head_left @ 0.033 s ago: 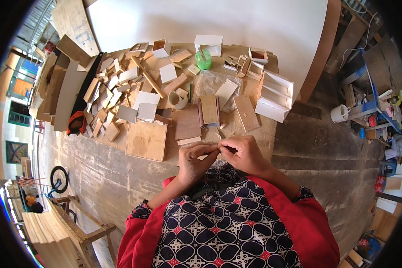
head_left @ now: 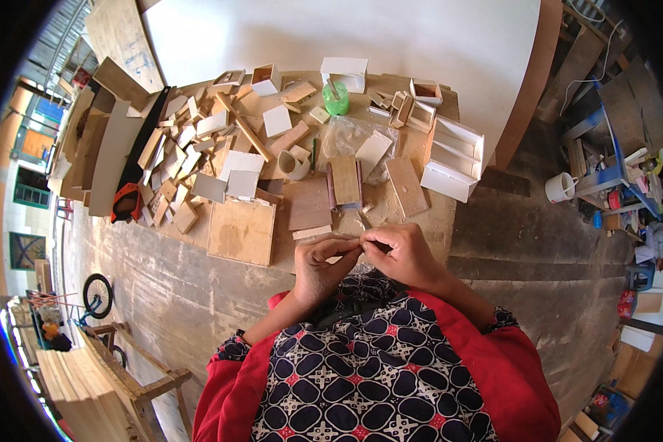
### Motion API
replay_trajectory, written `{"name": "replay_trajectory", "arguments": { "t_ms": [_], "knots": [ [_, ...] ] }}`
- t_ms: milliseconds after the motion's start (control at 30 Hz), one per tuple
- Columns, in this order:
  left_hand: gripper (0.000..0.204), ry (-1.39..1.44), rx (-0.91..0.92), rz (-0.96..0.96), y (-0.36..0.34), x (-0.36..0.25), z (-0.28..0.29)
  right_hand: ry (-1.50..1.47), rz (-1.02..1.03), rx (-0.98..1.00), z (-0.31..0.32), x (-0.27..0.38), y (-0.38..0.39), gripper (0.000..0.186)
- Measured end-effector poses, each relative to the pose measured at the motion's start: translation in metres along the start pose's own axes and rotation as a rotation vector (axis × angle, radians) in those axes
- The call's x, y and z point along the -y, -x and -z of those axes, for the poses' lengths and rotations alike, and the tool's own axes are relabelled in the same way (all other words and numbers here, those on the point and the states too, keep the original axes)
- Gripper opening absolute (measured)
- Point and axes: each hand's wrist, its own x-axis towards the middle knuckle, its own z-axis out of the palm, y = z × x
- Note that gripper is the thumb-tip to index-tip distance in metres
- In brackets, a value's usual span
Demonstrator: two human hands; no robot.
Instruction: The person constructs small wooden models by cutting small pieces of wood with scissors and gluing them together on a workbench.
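My left hand (head_left: 323, 264) and my right hand (head_left: 399, 253) meet fingertip to fingertip at the near edge of the wooden table (head_left: 436, 225). Both are closed in a pinch, and whatever lies between the fingers is too small or hidden to make out. Just beyond them is a sanding block (head_left: 345, 181), a pale wood piece with dark reddish sides. Left of it lies a flat brown sheet (head_left: 308, 203), and on the right a thin wooden board (head_left: 407, 186). A short pale strip (head_left: 312, 233) rests close to my left hand.
Loose wood offcuts (head_left: 175, 166) are heaped on the table's left, near a square wooden panel (head_left: 241, 233). Toward the back stand a green cup (head_left: 336, 99) and a white box (head_left: 344, 74). A white compartmented box (head_left: 453, 158) sits at the right edge. A bucket (head_left: 560, 187) is farther right.
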Motion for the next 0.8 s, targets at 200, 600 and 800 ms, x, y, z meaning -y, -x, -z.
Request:
{"name": "replay_trajectory", "arguments": {
  "t_ms": [200, 600, 800],
  "knots": [
    [0.009, -0.020, -0.003, -0.026, 0.0000, 0.0000, 0.0002, 0.009, 0.021, -0.034, -0.0026, -0.0018, 0.0010, 0.007],
    [0.010, -0.099, 0.023, -0.060, -0.0002, -0.0012, -0.0014, 0.122, 0.076, -0.114, -0.0070, -0.0033, 0.0013, 0.006],
    [0.010, -0.059, 0.007, -0.053, -0.0018, -0.0005, -0.0022, -0.054, 0.028, -0.036, 0.0002, -0.0023, 0.0012, 0.007]
  ]
}}
